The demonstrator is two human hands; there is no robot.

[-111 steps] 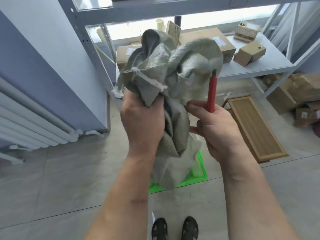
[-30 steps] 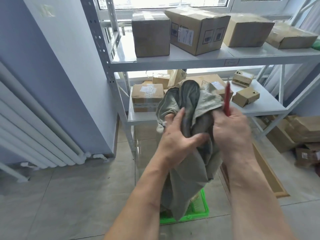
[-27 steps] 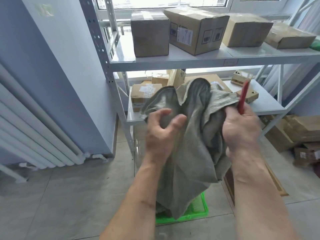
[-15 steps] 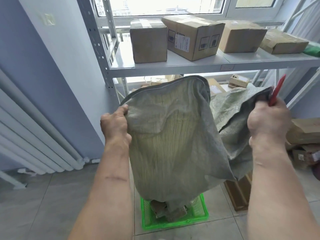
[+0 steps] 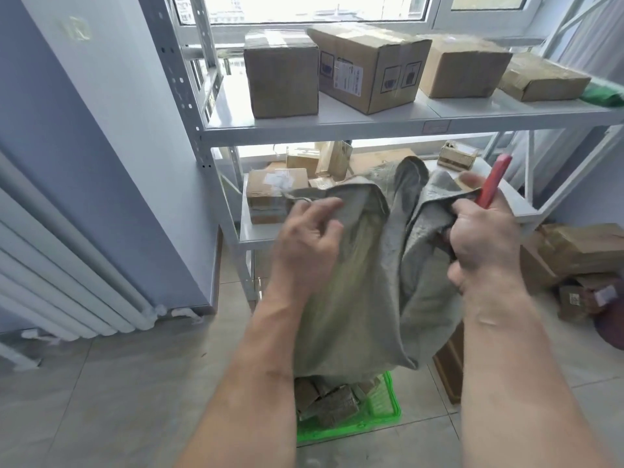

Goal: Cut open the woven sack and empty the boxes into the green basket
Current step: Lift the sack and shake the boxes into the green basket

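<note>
A limp grey-green woven sack (image 5: pixel 364 292) hangs in front of me at chest height. My left hand (image 5: pixel 309 241) pinches its upper left edge. My right hand (image 5: pixel 483 241) grips the upper right edge together with a red cutter (image 5: pixel 493 184) that points up. Below the sack, on the floor, stands the green basket (image 5: pixel 388 412) with several small brown boxes (image 5: pixel 332 398) in it. The sack hides the basket's far half.
A white metal shelf rack (image 5: pixel 371 125) stands right behind the sack, with cardboard boxes (image 5: pixel 368 65) on two levels. A white radiator (image 5: pixel 60 292) runs along the left wall. More boxes (image 5: pixel 580 251) and a wooden frame (image 5: pixel 449 366) lie on the floor at right.
Half a second ago the sack was stretched wide between my hands. My hands have since come together, so the sack now folds and sags between them.
</note>
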